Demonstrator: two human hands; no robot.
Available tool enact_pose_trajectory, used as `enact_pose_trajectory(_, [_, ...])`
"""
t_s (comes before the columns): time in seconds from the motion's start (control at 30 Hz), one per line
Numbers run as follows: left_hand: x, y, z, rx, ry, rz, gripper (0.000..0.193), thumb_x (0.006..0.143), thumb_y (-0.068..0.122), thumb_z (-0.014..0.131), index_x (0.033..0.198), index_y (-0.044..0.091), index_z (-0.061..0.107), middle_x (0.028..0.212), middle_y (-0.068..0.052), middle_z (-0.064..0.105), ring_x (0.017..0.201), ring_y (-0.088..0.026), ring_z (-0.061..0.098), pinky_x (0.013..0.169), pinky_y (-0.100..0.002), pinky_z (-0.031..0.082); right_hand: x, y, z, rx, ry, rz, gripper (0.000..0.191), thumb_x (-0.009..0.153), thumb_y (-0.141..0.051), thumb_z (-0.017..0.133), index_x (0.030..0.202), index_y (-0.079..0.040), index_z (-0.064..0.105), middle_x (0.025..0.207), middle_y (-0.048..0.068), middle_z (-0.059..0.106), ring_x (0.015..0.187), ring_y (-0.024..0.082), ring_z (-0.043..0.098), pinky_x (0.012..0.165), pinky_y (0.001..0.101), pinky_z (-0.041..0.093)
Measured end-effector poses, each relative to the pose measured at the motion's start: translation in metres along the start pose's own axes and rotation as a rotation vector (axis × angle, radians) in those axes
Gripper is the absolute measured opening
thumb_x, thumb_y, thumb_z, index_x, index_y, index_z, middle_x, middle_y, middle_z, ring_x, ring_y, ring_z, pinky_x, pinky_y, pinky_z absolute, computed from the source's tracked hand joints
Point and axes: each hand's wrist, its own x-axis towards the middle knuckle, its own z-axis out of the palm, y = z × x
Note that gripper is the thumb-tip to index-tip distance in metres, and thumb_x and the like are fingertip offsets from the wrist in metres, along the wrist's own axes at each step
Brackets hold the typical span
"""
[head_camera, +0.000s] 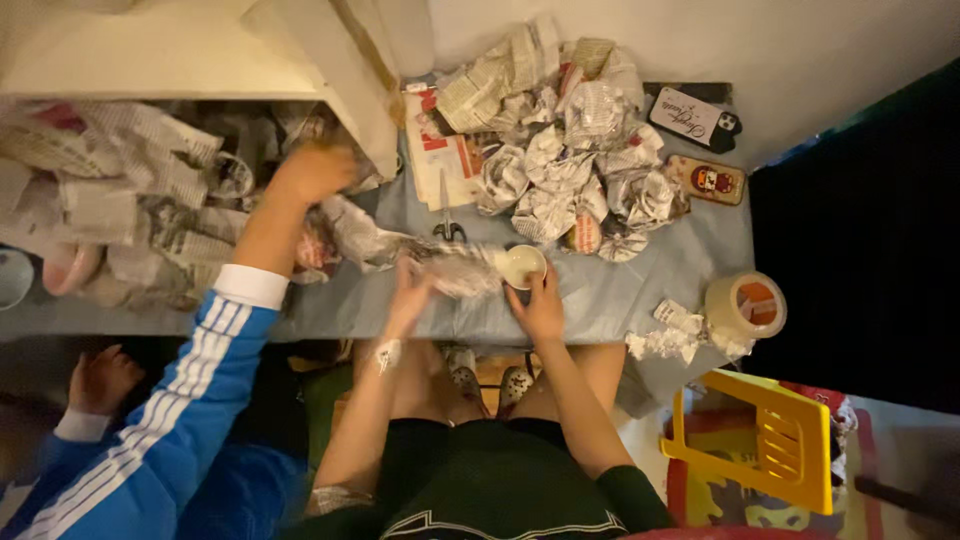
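head | my right hand (542, 306) gripped a small white cup (521, 265) at the table's (640, 290) near edge | my left hand (410, 292) closed on crumpled newspaper (455, 268), its long axis running left-right toward the cup | both hands equally near | a co-worker's blue sleeve (200, 380) at left

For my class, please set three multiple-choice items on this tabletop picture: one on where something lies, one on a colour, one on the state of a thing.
1. Where does the roll of tape lie?
A. at the table's right end
B. inside the box at the left
C. on the yellow chair

2. What colour is the co-worker's sleeve?
A. red with black dots
B. blue with white stripes
C. plain green

3. How is the small white cup?
A. held by the right hand, part wrapped in paper
B. lying alone, untouched
C. stacked in a pile of cups

Answers: 1 A, it sits near the right edge of the table. 2 B, stripes run down the arm. 3 A, the left hand presses paper against it.
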Motion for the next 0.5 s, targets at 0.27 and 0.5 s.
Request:
enact_pose_trajectory(0.27, [0.0,0.001,-0.001,0.619,-0.058,0.488,0.05,0.089,0.014,0.071,0.138,0.002,0.061,0.135,-0.021,0.063,0.122,-0.036,0.06,0.104,-0.042,0.047,-0.01,-0.006,-0.013,0.035,-0.11,0.075,0.053,0.076,-0.02,0.08,0.119,-0.008,0.052,0.153,0.026,0.044,0.131,0.048,0.052,0.099,0.0498,0.052])
enact_pose_trajectory(0.5, [0.09,0.089,0.049,0.742,0.038,0.686,0.036,0.094,0.016,0.068,0.128,0.006,0.066,0.132,-0.018,0.065,0.125,-0.037,0.061,0.109,-0.042,0.047,0.009,0.003,-0.004,0.002,-0.086,0.143,0.047,0.084,-0.028,0.084,0.113,-0.007,0.052,0.149,0.026,0.047,0.125,0.045,0.055,0.095,0.0486,0.053])
